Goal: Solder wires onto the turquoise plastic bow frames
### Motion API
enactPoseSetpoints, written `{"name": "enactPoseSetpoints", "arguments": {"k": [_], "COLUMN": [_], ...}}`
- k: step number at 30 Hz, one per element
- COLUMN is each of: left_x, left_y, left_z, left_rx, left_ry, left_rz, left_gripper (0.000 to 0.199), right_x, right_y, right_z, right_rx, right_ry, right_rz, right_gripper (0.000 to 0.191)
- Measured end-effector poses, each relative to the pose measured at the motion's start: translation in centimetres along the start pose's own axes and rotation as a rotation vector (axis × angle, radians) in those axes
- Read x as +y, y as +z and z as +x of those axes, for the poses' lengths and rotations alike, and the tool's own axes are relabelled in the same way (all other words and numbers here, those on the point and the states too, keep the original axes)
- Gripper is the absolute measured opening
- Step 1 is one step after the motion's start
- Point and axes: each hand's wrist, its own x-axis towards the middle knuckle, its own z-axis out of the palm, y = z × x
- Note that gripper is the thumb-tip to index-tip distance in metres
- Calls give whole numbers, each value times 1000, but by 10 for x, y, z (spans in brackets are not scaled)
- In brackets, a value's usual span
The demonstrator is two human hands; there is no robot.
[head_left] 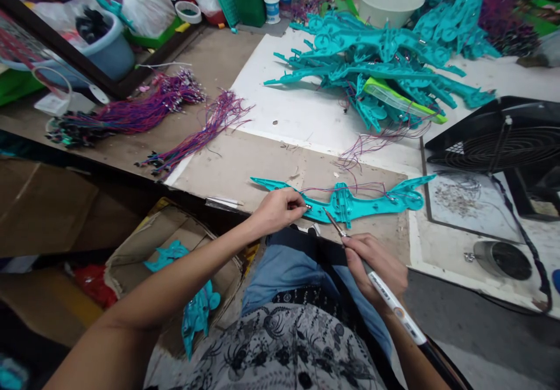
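A long, bow-shaped turquoise plastic shell (371,206) lies at the table's front edge, with thin red and purple wires running along it. My left hand (280,208) is closed in a pinch over its left half; a small shiny bit shows at the fingertips, too small to name. In my right hand (378,264) is a soldering iron (396,305) with a white printed handle, gripped like a pen. The iron's tip points at the shell just right of my left fingertips; whether it touches cannot be made out.
Turquoise shells (385,58) are heaped at the back, beside a white bowl (391,2). Wire bundles (131,110) lie on the left. A black fan (499,139) and a round metal tin (503,260) stand right. Below the table, a cardboard box (131,250) holds turquoise pieces.
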Motion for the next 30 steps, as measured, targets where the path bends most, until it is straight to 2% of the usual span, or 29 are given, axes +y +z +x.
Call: {"name": "enactPoseSetpoints", "arguments": {"k": [8, 13, 16, 20, 25, 30], "left_x": [3, 8, 7, 1, -1, -2], "left_y": [-1, -4, -6, -6, -6, -7], "left_z": [-1, -10, -15, -15, -14, -15], "left_rx": [13, 186, 245, 246, 231, 224], "left_ry": [4, 170, 169, 107, 114, 113], "left_rz": [6, 164, 262, 285, 333, 290], "left_gripper": [7, 9, 9, 8, 10, 8], "right_x": [6, 4, 0, -5, -3, 0], "right_y": [1, 2, 3, 8, 17, 22], "right_z": [2, 4, 7, 13, 16, 19], "right_rx": [82, 96, 73, 32, 12, -26], "right_ry": [56, 64, 59, 39, 55, 70], "right_rz": [58, 94, 107, 114, 150, 159], "right_gripper": [25, 27, 28, 27, 26, 24]}}
